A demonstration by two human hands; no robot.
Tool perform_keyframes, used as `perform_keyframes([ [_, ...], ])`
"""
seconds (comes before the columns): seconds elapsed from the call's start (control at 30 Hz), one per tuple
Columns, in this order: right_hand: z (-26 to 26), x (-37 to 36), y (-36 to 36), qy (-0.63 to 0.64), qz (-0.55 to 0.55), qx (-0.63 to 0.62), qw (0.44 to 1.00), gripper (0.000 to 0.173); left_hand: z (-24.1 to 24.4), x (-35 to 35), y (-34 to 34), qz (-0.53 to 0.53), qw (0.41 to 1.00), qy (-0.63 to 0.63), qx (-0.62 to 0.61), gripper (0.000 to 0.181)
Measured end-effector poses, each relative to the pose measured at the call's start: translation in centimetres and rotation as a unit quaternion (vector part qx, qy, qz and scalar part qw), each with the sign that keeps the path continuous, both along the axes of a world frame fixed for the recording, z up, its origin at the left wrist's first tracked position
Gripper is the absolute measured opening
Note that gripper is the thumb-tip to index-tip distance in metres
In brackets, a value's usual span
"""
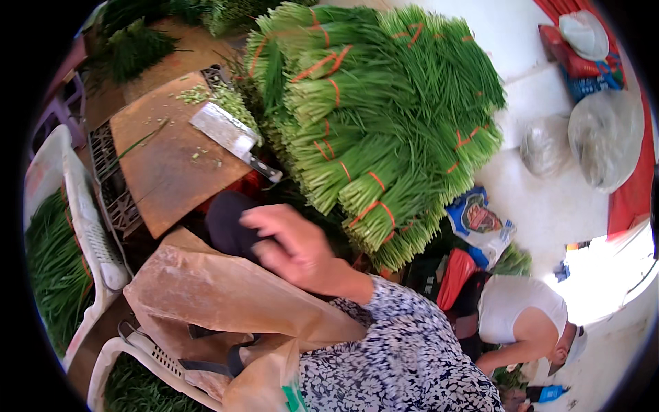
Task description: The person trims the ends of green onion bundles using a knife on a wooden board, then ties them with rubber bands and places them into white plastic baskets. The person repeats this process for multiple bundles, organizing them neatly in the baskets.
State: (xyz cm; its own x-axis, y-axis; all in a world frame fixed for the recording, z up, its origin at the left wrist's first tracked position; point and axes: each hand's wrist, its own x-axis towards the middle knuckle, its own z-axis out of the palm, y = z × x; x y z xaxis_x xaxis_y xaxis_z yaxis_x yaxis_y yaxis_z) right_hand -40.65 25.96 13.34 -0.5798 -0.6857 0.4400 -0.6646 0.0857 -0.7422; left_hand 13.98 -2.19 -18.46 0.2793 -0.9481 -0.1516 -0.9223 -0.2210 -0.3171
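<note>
My right hand [296, 250], somewhat blurred, is over my dark-clothed knee [224, 219], fingers bent and apart with nothing seen between them. My left hand is out of view. Beyond the knee, a cleaver [221, 129] with a dark handle lies on a worn wooden board [170, 165], among chopped green-white stem pieces and a loose green stalk [144, 139]. Beside the board rises a large pile of Chinese chives or similar greens [360, 103], tied in bunches with orange bands. A stained tan apron [221, 288] covers my lap.
White plastic baskets [92, 232] with greens stand near my legs; a dark crate [116, 206] is beneath the board. A person in a white top [525, 314] bends down at lower right. Plastic bags [605, 139] and a printed sack [479, 221] lie on the pale floor.
</note>
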Motion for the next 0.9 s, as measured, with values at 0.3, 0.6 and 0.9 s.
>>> perform_keyframes([
  [0.3,-11.1,-2.6,33.6,-0.311,-0.599,-0.098,0.731,0.072,9.2,0.3,-9.6,-0.163,0.951,0.256,-0.068,0.058],
  [0.6,-15.7,-8.8,24.7,-0.234,-0.522,0.077,0.817,0.076,25.6,-20.7,-2.0,-0.174,0.622,0.760,-0.070,0.043],
  [0.9,-14.9,-9.2,16.9,-0.196,-0.394,0.128,0.889,0.073,28.7,-33.4,5.5,-0.554,0.536,0.586,-0.249,0.034],
])
